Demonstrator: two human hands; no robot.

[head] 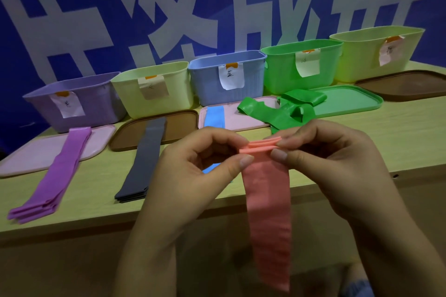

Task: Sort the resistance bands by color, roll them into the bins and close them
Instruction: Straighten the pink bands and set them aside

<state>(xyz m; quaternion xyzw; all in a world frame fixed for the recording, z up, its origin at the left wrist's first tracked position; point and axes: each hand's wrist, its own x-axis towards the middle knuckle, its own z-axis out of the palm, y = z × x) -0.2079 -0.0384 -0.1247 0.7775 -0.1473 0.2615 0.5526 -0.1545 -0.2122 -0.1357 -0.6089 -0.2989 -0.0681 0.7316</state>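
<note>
Both my hands hold a stack of pink bands (266, 212) by its top edge above the table's front edge; the rest hangs down. My left hand (193, 171) pinches the left end, my right hand (333, 164) the right end. Purple bands (55, 176) lie flat at the left, dark grey bands (144, 159) beside them, a blue band (213, 117) on a pink lid, and green bands (284, 111) in a loose heap. Behind stand open labelled bins: purple (72, 103), pale yellow (154, 89), blue (226, 75), green (301, 65), yellow (376, 53).
Lids lie in front of the bins: a pink lid (36, 152), a brown lid (183, 120), a pink lid (241, 116), a green lid (350, 101), a brown lid (405, 84). A blue wall with white characters stands behind the wooden table (386, 132).
</note>
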